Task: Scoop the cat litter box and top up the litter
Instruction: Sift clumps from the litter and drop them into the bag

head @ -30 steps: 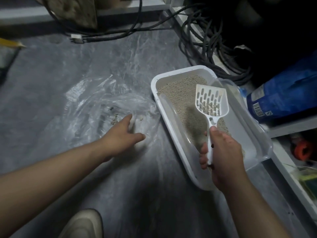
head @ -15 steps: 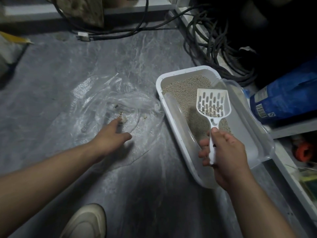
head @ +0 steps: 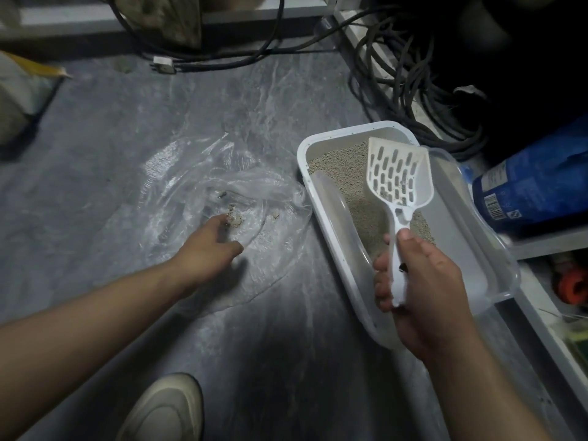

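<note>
Scoop (head: 398, 173) upright-ish, head away

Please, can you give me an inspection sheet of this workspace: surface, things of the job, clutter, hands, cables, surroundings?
Surface: grey floor, marbled.
Job's things: white litter box with litter inside; slotted scoop held above it; clear bag on the floor left of the box, with a few clumps in it; blue sack to the right.
Clutter: shoe at the bottom; sack at the far left.
Hands: left hand reaches to the bag, grip unclear; right hand grips the scoop handle.
Cables: black cables coiled behind the box; plug on the floor.
Surroundings: shelf to the right.
</note>
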`<state>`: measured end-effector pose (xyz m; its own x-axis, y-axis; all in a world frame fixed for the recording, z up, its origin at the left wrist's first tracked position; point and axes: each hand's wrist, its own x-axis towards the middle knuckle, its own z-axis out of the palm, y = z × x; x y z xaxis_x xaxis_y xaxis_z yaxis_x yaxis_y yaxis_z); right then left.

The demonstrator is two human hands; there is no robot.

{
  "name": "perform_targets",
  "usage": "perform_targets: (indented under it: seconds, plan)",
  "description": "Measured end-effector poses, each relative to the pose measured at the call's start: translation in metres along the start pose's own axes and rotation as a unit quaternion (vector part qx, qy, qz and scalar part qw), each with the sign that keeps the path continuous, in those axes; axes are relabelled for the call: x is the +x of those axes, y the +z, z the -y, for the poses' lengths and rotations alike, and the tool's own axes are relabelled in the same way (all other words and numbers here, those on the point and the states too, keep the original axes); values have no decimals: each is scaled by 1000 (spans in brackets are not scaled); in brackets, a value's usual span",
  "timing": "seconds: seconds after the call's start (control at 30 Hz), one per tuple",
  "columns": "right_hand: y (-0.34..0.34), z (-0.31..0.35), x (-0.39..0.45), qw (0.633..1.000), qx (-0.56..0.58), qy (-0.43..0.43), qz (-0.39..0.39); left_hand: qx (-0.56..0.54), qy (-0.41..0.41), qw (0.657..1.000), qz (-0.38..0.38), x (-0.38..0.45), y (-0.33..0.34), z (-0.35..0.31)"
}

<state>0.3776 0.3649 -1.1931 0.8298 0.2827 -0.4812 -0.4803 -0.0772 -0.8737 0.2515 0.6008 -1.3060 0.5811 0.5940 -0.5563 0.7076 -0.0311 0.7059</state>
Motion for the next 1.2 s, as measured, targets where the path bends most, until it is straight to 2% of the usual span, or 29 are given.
perform_targets:
  seconds: [0.2,0.47,0.53,0.63,0.8,0.97,1.2]
  plan:
    - [45,-28,-12,993,-50,26,106,-32,-6,999,-15,6,-6,5]
    - [88,-96,11,953,-251,64,157,-85,-20,994,-63,16,-20,11]
    - [93,-104,18,933,-324,32,153,-88,-23,994,-55,17,-22,12]
    - [97,-106,24,857,-488,-74,146,-90,-24,994,-49,19,-23,14]
    - [101,-107,23,796,-565,-163,141,-101,-23,994,-46,23,-24,16]
    - [99,-110,20,761,-608,-196,109,-108,-19,993,-47,23,-23,16]
    - [97,-106,15,738,-629,-231,76,-104,-20,994,-36,22,-22,15]
